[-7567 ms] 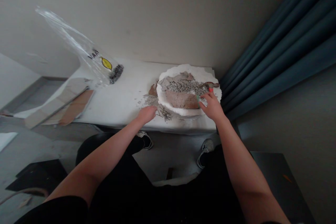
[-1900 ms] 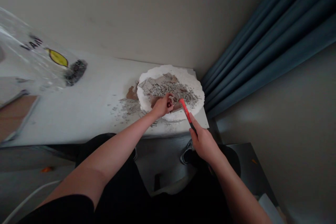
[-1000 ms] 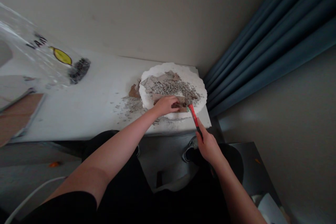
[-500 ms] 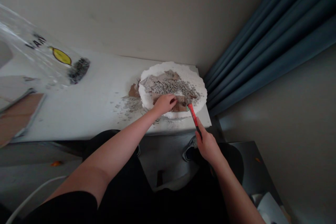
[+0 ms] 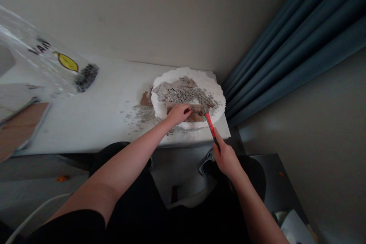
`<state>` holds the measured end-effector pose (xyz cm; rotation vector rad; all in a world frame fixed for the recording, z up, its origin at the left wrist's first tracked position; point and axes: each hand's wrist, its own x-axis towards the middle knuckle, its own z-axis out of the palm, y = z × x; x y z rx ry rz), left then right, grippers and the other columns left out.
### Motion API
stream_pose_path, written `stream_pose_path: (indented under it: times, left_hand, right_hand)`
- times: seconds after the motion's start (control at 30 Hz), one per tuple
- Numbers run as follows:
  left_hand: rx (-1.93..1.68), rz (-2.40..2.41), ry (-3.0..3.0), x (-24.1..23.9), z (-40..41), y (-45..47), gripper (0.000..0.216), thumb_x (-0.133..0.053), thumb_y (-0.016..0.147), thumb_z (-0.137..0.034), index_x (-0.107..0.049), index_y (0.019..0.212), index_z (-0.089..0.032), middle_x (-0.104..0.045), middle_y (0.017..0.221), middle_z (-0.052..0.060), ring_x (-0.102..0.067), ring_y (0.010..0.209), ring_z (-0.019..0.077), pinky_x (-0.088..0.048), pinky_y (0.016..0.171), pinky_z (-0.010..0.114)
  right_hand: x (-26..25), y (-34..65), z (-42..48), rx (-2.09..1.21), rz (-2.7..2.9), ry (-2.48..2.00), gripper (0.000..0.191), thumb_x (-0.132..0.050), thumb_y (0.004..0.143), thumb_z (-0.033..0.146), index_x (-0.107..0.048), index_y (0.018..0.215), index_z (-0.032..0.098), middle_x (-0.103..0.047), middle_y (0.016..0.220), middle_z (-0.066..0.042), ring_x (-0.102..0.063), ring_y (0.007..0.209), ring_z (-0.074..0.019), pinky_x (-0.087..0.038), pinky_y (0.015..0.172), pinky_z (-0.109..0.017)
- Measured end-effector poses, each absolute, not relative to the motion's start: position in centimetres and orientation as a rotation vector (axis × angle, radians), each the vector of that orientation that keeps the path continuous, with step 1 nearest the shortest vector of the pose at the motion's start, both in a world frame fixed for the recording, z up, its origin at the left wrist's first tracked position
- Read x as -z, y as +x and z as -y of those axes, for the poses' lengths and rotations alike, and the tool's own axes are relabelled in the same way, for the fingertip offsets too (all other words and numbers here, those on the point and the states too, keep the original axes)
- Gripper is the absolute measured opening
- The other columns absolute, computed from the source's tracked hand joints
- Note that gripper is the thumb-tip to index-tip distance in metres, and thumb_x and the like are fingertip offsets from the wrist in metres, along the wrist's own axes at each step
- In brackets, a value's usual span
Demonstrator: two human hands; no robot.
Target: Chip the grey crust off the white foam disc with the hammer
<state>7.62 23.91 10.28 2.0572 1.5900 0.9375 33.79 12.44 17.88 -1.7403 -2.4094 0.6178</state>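
My left hand (image 5: 179, 113) is over the near side of a white, ragged-edged slab (image 5: 217, 87), fingers curled and pressed together. Whatever sits between the fingertips is too small to make out. Beneath and beside this hand lie flat brown pieces (image 5: 196, 117) that look like cardboard. My right hand (image 5: 225, 156) is wrapped around the black grip of what appears to be a red-handled hammer (image 5: 210, 122). Its dark head rests low on the slab, just right of my left fingertips. Crumbled grey lumps (image 5: 185, 93) are heaped across the slab's middle.
Grey crumbs (image 5: 143, 116) are scattered over the white table (image 5: 94, 122) left of the slab. Farther left are a clear printed plastic bag (image 5: 67, 61) with dark contents and a brown-faced board (image 5: 24, 127). A blue curtain (image 5: 286, 42) hangs at the right.
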Motion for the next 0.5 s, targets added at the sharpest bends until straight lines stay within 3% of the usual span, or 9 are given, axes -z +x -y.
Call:
stream_pose_path:
  times: [0.23,0.5]
  left_hand:
    - [-1.188,-1.581,1.888,-11.16,-23.83,7.57,0.023,-0.056,0.091,-0.033,-0.066,0.077,-0.017,-0.066,0.076,0.002,-0.058,0.070,0.0153,-0.044,0.070,0.028]
    - [-1.058,-1.535,2.002,-10.89,-23.54,7.72,0.020,-0.057,0.091,-0.029,-0.067,0.079,-0.018,-0.067,0.077,0.002,-0.059,0.070,0.0158,-0.044,0.070,0.029]
  right_hand:
    - [-17.62,33.83,-12.39,-0.623,2.398,-1.739,0.062,-0.034,0.099,0.028,-0.024,0.160,0.018,-0.075,0.088,-0.012,-0.071,0.078,-0.0277,-0.051,0.072,-0.035]
    - [-17.56,33.85,-12.30,-0.596,2.405,-1.737,0.063,-0.034,0.099,0.029,-0.023,0.160,0.019,-0.074,0.086,-0.011,-0.070,0.075,-0.0271,-0.051,0.070,-0.035]
